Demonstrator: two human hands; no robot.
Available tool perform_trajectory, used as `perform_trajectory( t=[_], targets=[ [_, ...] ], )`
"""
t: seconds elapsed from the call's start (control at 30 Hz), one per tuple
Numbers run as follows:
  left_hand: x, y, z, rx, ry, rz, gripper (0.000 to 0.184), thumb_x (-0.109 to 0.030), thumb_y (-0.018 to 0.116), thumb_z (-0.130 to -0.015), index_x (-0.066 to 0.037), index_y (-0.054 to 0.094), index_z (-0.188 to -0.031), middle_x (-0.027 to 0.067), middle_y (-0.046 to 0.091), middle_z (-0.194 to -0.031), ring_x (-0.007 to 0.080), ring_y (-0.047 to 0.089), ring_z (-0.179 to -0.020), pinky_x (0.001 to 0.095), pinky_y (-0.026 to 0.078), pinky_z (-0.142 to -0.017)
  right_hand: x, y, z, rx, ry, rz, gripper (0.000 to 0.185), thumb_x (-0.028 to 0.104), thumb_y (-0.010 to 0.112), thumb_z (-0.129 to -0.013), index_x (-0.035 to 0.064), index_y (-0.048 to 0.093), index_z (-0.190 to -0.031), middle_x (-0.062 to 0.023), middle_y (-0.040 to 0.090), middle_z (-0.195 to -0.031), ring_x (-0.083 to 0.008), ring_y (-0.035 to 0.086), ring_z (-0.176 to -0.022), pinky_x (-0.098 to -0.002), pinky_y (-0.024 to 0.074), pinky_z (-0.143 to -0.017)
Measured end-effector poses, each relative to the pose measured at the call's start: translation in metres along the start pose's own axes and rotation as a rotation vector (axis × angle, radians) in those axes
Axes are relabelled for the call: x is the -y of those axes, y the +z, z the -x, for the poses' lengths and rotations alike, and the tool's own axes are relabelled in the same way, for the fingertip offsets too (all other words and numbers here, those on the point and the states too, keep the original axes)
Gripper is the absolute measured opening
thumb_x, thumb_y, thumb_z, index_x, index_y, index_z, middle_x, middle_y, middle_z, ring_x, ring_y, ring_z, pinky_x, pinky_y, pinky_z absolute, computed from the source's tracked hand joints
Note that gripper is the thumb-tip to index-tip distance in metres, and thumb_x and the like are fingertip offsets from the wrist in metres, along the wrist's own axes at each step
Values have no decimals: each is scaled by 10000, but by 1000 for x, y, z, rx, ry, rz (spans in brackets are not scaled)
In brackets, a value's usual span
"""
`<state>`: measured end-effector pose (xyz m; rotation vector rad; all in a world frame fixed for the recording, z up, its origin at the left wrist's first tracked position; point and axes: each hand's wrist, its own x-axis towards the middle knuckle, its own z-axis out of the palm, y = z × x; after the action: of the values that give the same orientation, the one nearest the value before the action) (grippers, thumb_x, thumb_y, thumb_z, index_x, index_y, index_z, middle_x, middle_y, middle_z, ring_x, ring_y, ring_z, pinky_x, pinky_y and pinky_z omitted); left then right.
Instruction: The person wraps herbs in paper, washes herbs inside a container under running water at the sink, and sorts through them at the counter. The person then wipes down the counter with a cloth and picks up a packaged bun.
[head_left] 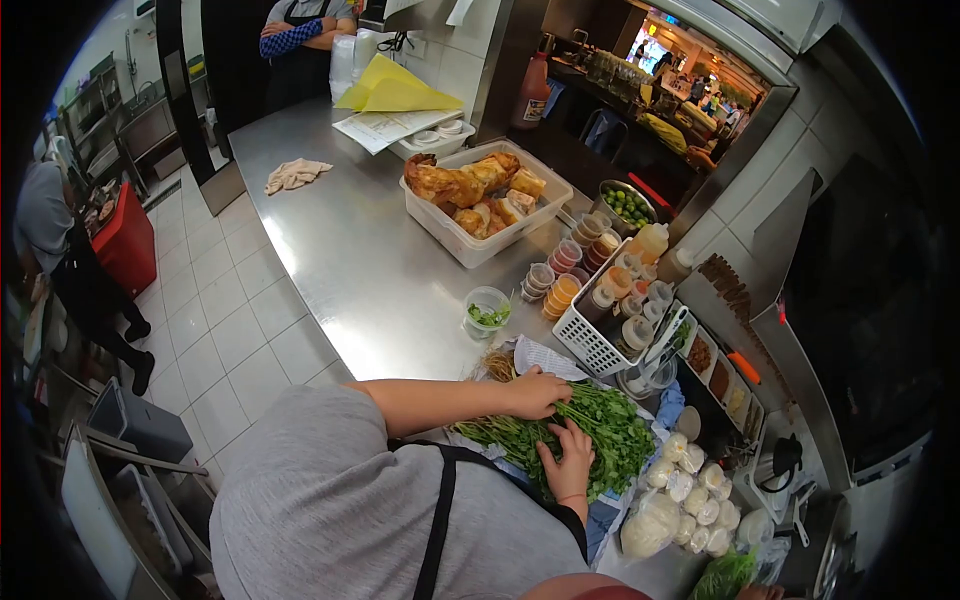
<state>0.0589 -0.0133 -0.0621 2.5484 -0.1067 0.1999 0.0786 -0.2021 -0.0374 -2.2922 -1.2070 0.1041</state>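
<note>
Had herbs (pixel 617 430) spread on paper (pixel 535 354) at the near end of the counter (pixel 330 260), under the left hand (pixel 538 393) and the right hand (pixel 570 458). Behind and to the left, had a cup (pixel 487 297) with leaves (pixel 488 317) in it, then a tub (pixel 520 236) of roasted meat (pixel 455 186) farther back. Left of the tub, had a cloth (pixel 297 175); behind the tub, papers (pixel 385 128). Just behind the herbs, had a basket (pixel 583 340) of bottles (pixel 637 333), between sauce cups (pixel 566 256) on its left and food pans (pixel 720 376) on its right. Had bundles (pixel 692 497) right of the herbs.
</note>
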Motion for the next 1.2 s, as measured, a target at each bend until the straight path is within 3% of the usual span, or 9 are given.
perform_trajectory(
  t=[0.27, 0.37, 0.5, 0.6, 0.7, 0.9, 1.03, 1.1, 1.2],
  targets=[
    [1, -1, -5, 11, -75, -33, 285, -137, 593, -662, -116, 611, -945, 96, 598, -961, 285, 550, -950, 459, 359, -795, -1, -2, 5, -6, -5, -15, 293, 277, 618, -774, 154, 576, -1037, -57, 497, -1225, -268, 421, -1137, -457, 303, -920],
    [2, -14, -7, -74, -9, 104, 254, -157, 645, -726, -70, 612, -962, 114, 612, -963, 307, 576, -906, 380, 446, -745, -2, -11, 13, -90, 46, 13, 274, 269, 610, -779, 158, 571, -1026, -52, 473, -1233, -265, 418, -1129, -453, 314, -898],
    [1, -10, -18, -23, -35, 271, 223, -144, 641, -776, -41, 587, -966, 84, 615, -925, 225, 594, -855, 326, 454, -752, -33, -7, 37, -169, 236, 76, 314, 288, 641, -756, 185, 574, -1044, -32, 462, -1244, -255, 423, -1132, -450, 340, -889],
    [13, -5, -13, -39, -77, 403, 207, -133, 611, -822, -30, 560, -994, 51, 617, -914, 151, 581, -851, 275, 440, -771, -47, -9, 47, -214, 241, 71, 315, 287, 653, -756, 197, 579, -1049, -27, 478, -1229, -254, 452, -1106, -448, 371, -860],
    [18, -2, -19, -19, -100, 882, 204, -112, 612, -820, -20, 555, -993, 19, 603, -916, 113, 534, -904, 255, 400, -816, -46, -14, 48, -243, 227, 66, 291, 259, 656, -762, 185, 590, -1035, -24, 504, -1199, -260, 488, -1058, -430, 381, -849],
    [25, -13, -22, 79, -214, 1018, 186, -113, 588, -848, -47, 542, -1015, 20, 591, -893, 90, 557, -838, 225, 440, -757, -32, -28, 28, -482, 195, -63, 162, 174, 649, -762, 98, 626, -903, -56, 592, -943, -245, 553, -862, -310, 398, -755],
    [33, -13, -24, 74, -271, 1142, 176, -141, 616, -829, -65, 564, -979, 1, 594, -816, 71, 506, -771, 224, 378, -766, -30, -25, 8, -348, 107, 15, 149, 169, 636, -773, 124, 622, -915, -44, 583, -965, -233, 530, -895, -327, 376, -741],
    [33, -20, -29, 129, -424, 1105, 178, -165, 620, -830, -68, 567, -969, -8, 592, -789, 73, 499, -756, 218, 372, -761, -29, -20, 5, -364, 153, 23, 158, 178, 636, -774, 127, 619, -923, -39, 575, -990, -232, 522, -917, -338, 373, -753],
    [35, -23, -35, 154, -353, 1210, 206, -185, 643, -819, -61, 570, -967, -11, 587, -843, 71, 489, -762, 207, 364, -745, -45, -14, 2, -369, 217, 54, 193, 203, 638, -772, 136, 607, -951, -27, 552, -1052, -234, 506, -957, -361, 366, -775]
  ],
)
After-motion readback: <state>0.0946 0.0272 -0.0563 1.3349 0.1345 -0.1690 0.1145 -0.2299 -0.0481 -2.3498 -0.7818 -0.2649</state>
